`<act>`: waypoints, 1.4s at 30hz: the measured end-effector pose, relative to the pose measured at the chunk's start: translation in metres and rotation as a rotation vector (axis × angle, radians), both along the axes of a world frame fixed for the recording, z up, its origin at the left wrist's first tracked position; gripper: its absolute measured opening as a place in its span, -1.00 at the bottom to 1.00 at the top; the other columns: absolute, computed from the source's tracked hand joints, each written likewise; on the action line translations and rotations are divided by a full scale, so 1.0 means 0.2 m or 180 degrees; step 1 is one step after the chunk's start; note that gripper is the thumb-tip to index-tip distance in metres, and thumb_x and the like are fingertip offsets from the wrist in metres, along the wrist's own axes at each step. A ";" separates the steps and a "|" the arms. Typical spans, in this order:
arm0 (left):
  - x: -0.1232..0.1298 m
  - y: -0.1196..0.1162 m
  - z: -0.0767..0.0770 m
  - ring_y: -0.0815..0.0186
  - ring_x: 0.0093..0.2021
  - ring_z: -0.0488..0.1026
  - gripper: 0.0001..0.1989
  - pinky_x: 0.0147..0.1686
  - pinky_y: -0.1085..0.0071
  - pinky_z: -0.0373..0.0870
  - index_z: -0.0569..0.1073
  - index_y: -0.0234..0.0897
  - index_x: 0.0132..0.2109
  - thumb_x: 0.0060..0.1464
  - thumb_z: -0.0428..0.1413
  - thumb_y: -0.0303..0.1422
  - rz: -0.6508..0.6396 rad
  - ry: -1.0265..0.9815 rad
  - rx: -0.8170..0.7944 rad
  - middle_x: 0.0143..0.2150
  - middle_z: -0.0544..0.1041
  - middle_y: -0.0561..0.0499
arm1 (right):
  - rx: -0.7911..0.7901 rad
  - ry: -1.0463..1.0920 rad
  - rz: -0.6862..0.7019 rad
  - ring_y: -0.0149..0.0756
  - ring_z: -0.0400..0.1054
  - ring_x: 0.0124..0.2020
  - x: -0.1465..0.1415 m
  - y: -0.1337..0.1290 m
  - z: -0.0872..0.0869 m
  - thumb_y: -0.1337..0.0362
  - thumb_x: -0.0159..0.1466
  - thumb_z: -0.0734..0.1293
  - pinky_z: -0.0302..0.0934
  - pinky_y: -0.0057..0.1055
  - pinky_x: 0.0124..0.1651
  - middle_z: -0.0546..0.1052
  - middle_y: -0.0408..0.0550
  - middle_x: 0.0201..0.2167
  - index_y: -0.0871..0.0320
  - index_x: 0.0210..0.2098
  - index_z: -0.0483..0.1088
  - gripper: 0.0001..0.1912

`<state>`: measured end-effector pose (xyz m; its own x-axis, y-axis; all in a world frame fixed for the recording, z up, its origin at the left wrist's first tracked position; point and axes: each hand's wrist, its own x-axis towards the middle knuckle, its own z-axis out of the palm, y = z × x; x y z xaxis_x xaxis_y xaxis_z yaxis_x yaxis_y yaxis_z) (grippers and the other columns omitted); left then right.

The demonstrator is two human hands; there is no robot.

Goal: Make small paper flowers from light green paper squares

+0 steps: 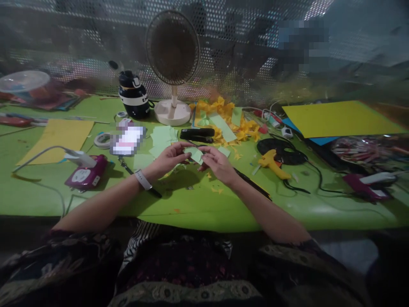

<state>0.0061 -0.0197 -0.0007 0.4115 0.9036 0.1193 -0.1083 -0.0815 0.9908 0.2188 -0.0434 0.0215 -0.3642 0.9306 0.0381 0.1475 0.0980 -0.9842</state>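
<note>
Between both hands is a small piece of pale green paper (195, 155), held above the table. My left hand (171, 158) pinches its left side with thumb and fingers. On the other side, my right hand (218, 165) grips the paper's right edge, its fingers partly hidden behind it. Just beyond them lies a black stapler (197, 134). More pale green paper pieces (163, 138) are stacked past my left hand. A heap of orange-yellow paper flowers (220, 106) rests behind the stapler, with green strips on it.
A fan (173, 111) and a dark bottle (133, 100) stand at the back. A lit phone (129, 140), a tape roll (104, 140) and a purple power box (85, 175) are on the left. A yellow glue gun (273, 164) and yellow sheets (338, 118) lie right.
</note>
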 end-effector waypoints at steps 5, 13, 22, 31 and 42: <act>0.00 0.00 -0.01 0.35 -0.20 0.52 -0.69 -0.13 0.32 0.52 0.50 -0.25 0.06 0.17 0.24 -0.35 -0.0025 -0.0069 -0.0035 -0.15 0.58 -0.01 | 0.0064 -0.0001 0.0022 -0.36 0.49 -0.39 0.00 0.00 -0.01 0.28 0.38 0.27 0.50 -0.28 -0.21 0.54 -0.08 -0.33 0.15 0.01 0.37 -0.77; 0.00 0.00 -0.01 0.36 -0.21 0.53 -0.69 -0.13 0.32 0.51 0.50 -0.23 0.06 0.17 0.25 -0.37 -0.0064 -0.0156 -0.0101 -0.15 0.59 0.00 | 0.0108 0.0035 0.0079 -0.38 0.48 -0.38 0.01 0.00 0.00 0.24 0.39 0.27 0.51 -0.30 -0.22 0.53 -0.09 -0.33 0.14 0.03 0.42 -0.75; 0.00 0.00 -0.02 0.32 -0.17 0.55 -0.66 -0.10 0.29 0.51 0.49 -0.24 0.09 0.17 0.25 -0.34 -0.0105 -0.0079 0.0016 -0.10 0.60 -0.05 | 0.0067 0.0013 0.0039 -0.37 0.49 -0.37 0.00 0.00 -0.01 0.35 0.34 0.30 0.52 -0.30 -0.21 0.54 -0.09 -0.32 0.14 0.01 0.40 -0.75; 0.00 -0.03 0.02 0.32 -0.22 0.50 -0.61 -0.23 0.36 0.47 0.46 -0.23 0.17 0.22 0.19 -0.31 -0.0123 0.0705 0.1126 0.03 0.57 -0.14 | -0.0195 0.0191 0.0308 -0.39 0.46 -0.38 0.00 0.03 -0.04 0.40 0.25 0.37 0.51 -0.33 -0.26 0.57 -0.13 -0.33 0.15 -0.02 0.37 -0.70; 0.00 -0.05 0.04 0.23 -0.07 0.54 -0.58 -0.07 0.27 0.51 0.46 -0.16 0.21 0.22 0.17 -0.31 -0.0215 0.0991 0.1474 0.14 0.54 -0.16 | -0.0881 0.0349 0.0222 -0.53 0.27 -0.67 0.00 0.06 -0.05 0.38 0.14 0.41 0.21 -0.57 -0.62 0.52 -0.23 -0.50 0.17 -0.13 0.41 -0.72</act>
